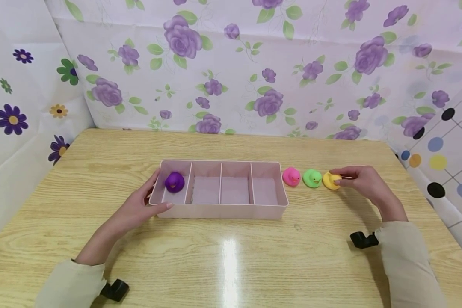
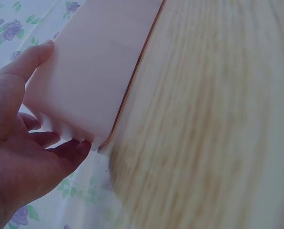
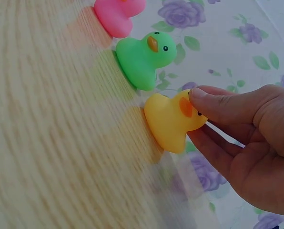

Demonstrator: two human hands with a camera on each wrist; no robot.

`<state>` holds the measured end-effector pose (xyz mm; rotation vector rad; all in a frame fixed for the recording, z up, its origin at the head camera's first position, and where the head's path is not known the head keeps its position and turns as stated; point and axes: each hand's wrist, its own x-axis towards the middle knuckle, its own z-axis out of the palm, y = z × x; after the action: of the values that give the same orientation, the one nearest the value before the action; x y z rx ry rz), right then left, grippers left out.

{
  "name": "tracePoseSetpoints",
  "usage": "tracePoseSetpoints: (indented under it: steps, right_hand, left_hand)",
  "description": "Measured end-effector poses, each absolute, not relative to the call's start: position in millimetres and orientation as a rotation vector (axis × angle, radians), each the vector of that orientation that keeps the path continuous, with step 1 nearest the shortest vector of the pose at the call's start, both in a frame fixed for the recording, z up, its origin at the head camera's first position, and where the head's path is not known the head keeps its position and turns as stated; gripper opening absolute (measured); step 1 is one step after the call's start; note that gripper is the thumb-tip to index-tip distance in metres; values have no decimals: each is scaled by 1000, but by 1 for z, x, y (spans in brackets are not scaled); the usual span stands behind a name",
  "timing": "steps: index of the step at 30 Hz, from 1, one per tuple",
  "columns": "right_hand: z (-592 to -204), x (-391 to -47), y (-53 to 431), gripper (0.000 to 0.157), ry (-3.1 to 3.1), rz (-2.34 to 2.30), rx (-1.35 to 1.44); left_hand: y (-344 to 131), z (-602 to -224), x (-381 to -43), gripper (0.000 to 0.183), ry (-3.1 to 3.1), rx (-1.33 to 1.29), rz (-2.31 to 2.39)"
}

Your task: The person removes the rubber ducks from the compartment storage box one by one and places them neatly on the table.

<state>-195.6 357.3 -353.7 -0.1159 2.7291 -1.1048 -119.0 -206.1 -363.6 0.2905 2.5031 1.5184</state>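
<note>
A pale pink divided box (image 1: 219, 211) stands on the wooden table, with a purple rubber duck (image 1: 174, 182) in its leftmost compartment. My left hand (image 1: 135, 209) holds the box's left end, thumb on the front side and fingers against the end wall, as the left wrist view shows too. At the row's right end, my right hand (image 1: 366, 185) pinches a yellow rubber duck (image 3: 167, 121) by its head between thumb and fingers. Next to it sits a green rubber duck (image 1: 312, 178), then a pink rubber duck (image 1: 291, 176) close to the box's right end.
The wood-grain table (image 1: 185, 261) ends at the back against a white cloth (image 1: 231, 81) with purple flowers. Patterned sheets hang at the left and right sides. A small black device (image 1: 363, 240) is on the right wrist, another (image 1: 115, 290) on the left.
</note>
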Motion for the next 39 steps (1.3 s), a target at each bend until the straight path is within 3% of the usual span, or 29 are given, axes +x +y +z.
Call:
tracePoseSetpoints:
  steps: [13, 39]
  right_hand:
    - [-345, -193, 351, 61, 2780, -1175, -191]
    - [-314, -183, 272, 50, 2808, -1096, -365]
  left_hand:
    - [-207, -367, -121, 98, 2513, 300, 1518]
    - [-207, -365, -121, 100, 2495, 307, 1531]
